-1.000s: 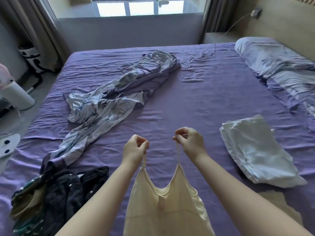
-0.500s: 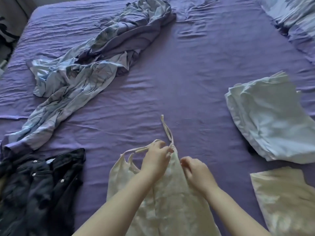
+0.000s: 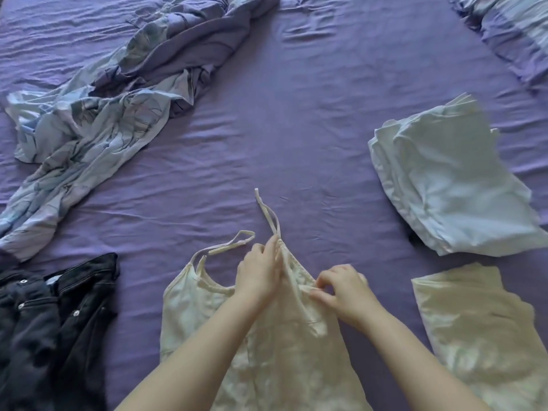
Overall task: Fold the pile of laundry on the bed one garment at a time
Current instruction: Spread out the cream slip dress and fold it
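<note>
cream camisole [image 3: 207, 315] flat on purple bed [image 3: 311, 129], 6 o'clock | left hand [image 3: 259, 271] fingers curled on its neckline by the strap | right hand [image 3: 341, 292] pinches its side edge | dark jeans [image 3: 59, 321] 8 o'clock | folded white garment [image 3: 450, 179] 3 o'clock

Cream camisole [image 3: 207, 315] — thin-strapped, lying flat on the bed under both hands, neckline away from the person; its right side is gathered between the left hand [image 3: 261, 271] and right hand [image 3: 344, 295]. One strap runs straight out beyond the left hand's fingertips — the other loops to that hand's left.
</note>
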`<state>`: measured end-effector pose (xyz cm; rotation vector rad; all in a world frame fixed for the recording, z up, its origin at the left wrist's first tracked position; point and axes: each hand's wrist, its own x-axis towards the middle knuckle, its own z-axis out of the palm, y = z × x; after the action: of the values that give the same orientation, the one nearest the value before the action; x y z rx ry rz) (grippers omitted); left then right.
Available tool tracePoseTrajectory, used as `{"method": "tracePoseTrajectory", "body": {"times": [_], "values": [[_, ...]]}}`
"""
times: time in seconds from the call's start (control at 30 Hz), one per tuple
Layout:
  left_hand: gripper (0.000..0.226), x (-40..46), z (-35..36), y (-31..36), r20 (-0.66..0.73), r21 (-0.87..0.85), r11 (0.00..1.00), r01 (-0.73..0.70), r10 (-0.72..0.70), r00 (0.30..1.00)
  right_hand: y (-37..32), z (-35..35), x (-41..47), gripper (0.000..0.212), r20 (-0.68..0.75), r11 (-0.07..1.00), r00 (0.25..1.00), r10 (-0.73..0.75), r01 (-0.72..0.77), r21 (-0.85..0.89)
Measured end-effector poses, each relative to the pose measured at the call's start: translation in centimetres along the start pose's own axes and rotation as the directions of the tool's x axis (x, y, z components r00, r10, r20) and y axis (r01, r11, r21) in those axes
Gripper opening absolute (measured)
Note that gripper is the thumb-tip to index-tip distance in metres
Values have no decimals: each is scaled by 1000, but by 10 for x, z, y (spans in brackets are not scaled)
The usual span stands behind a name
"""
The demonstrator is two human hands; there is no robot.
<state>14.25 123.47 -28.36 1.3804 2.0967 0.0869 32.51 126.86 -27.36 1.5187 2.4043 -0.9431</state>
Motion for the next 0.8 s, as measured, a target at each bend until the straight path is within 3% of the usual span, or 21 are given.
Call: {"method": "tracePoseTrajectory", "body": {"times": [0.1,0.3,0.4,0.47,0.53,0.57,0.67,0.73,0.8], "values": [[54,6,0,3,29,70,995,72,-74,997,5,-17,6,11,3,986,993,118,-117,114],[50,25,0,22,-171,53,996,76,-66,983,17,-24,20,14,-274,966,933,236,-255,-37],[58,18,12,27,-232,128,988,83,-51,971,5,-15,17,32,-409,985,908,90,-142,-99],[52,5,21,25,-428,129,991,-26,80,900,-7,1,9,40,-444,979,887,-127,40,-199],[38,-10,34,18,-533,209,968,-139,232,814,-12,20,3,45,-358,942,888,-287,195,-273],[31,-16,39,12,-500,259,951,-171,284,818,-12,28,1,47,-303,927,896,-324,237,-290],[27,-28,43,-7,-324,383,896,-227,360,875,-7,41,-2,50,-230,913,926,-300,209,-350],[32,-34,37,-23,-372,375,896,-237,379,847,-12,42,-2,53,-236,916,937,-259,161,-368],[40,-44,26,-39,-509,277,954,-116,248,824,-25,43,-1,59,-243,913,939,-243,137,-383]]}}
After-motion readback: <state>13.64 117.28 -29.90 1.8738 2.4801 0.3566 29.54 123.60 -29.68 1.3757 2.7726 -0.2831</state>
